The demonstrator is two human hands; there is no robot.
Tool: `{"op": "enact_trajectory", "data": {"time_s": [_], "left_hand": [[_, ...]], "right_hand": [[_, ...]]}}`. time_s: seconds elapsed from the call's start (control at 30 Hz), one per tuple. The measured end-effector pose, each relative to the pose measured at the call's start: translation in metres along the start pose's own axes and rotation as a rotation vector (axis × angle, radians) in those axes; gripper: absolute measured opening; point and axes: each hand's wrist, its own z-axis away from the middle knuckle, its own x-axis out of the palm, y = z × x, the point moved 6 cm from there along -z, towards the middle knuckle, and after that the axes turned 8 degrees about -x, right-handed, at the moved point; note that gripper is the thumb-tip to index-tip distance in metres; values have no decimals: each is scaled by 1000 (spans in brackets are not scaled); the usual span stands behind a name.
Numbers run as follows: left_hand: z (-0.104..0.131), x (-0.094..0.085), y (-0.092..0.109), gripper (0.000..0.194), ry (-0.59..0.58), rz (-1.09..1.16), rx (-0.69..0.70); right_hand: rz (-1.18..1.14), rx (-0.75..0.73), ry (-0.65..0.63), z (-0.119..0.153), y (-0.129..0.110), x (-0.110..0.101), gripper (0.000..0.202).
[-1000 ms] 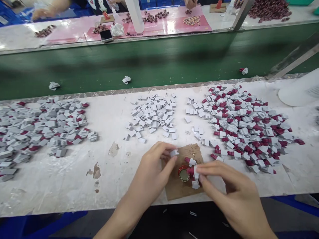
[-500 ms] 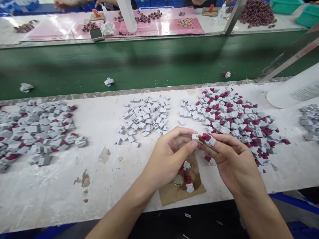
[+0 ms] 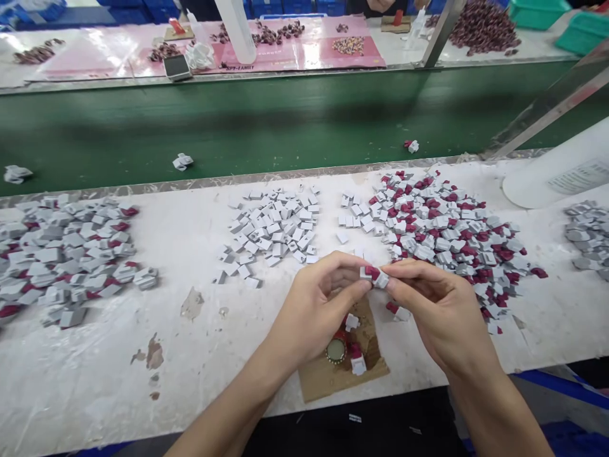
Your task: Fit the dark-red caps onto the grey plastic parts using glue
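Observation:
My left hand (image 3: 318,304) pinches a small light-grey plastic block (image 3: 365,272) between thumb and fingers. In my right hand (image 3: 438,311) is a maroon-and-grey plastic piece (image 3: 379,278), gripped at its grey end. The maroon part meets the grey block, and the two hands are close together. Below them lies a piece of brown cardboard (image 3: 323,384), partly hidden by my left hand. On it sit a bottle cap (image 3: 335,350), a small grey piece (image 3: 352,322) and another maroon-and-grey piece (image 3: 358,362).
Grey blocks (image 3: 273,222) form a heap ahead; maroon-and-grey pieces (image 3: 442,228) are heaped to the right. Another mixed heap (image 3: 66,247) lies left. A white bottle (image 3: 556,168) stands at right. Beyond, a green conveyor belt (image 3: 285,120) carries several pieces. A co-worker's hand (image 3: 380,5) shows across it.
My hands have brought the grey block and the maroon-and-grey piece together; before, there was a gap between them. The pieces on the green belt have shifted left.

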Motion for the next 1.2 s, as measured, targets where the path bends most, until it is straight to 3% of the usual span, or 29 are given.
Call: {"op": "enact_trajectory", "data": {"time_s": [0.17,0.3,0.4,0.5,0.63,0.73,0.87,1.0,1.1,1.2], "left_hand": [[-10,-6,13,9,-26,-120,72],[-41,-12,40,10,-27,-416,169],[-84,-27,70,8,120,-704,223],[-136,-62,93,11,423,-790,126],[-198,-103,100,10,577,-786,-7],[-223,-125,95,10,617,-802,-78],[-221,-134,91,17,619,-868,-106],[-185,-123,94,35,655,-996,-23],[-159,-106,89,20,570,-1213,33],[-147,-96,78,14,501,-1321,15]], "right_hand": [[65,-24,-71,-16,-11,3,10],[209,-51,-186,-52,-25,10,18],[524,-125,-194,-108,-39,5,18],[931,-218,45,-184,-49,-15,27],[1047,-123,107,-269,-25,-23,25],[1081,-90,68,-297,-2,-18,12],[1079,-162,1,-301,10,-5,9],[1061,-215,-75,-298,11,4,12],[1037,-233,-134,-295,8,13,12],[1000,-253,-169,-291,1,23,14]]}}
